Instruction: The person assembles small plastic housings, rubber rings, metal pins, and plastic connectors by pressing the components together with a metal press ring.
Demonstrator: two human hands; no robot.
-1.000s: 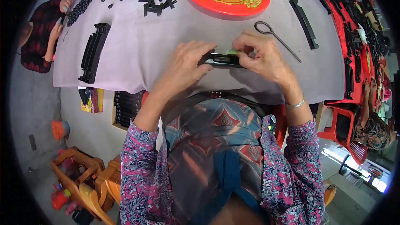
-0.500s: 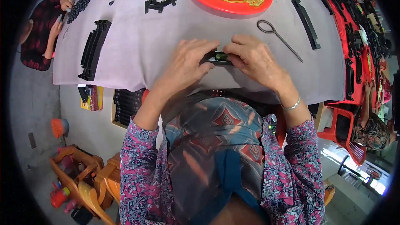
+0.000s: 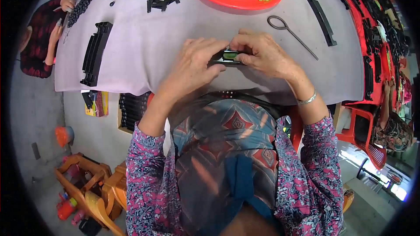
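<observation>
Centre frame: left hand (image 3: 197, 63) and right hand (image 3: 262, 54) both pinched shut around small black part (image 3: 227, 57), green insert showing, probably half seated. Best pressed straight, part flat on grey table (image 3: 144, 48). Orange plate (image 3: 227, 0) top centre.

A single wide fisheye view from a camera worn on the person's head, looking steeply down over their chest and lap to the near edge of a table (image 3: 131, 61) covered in pale cloth. The hands sit close, just above the picture's centre. Straight edges curve toward the dark round rim. The floor shows at lower left, red chairs at far right
</observation>
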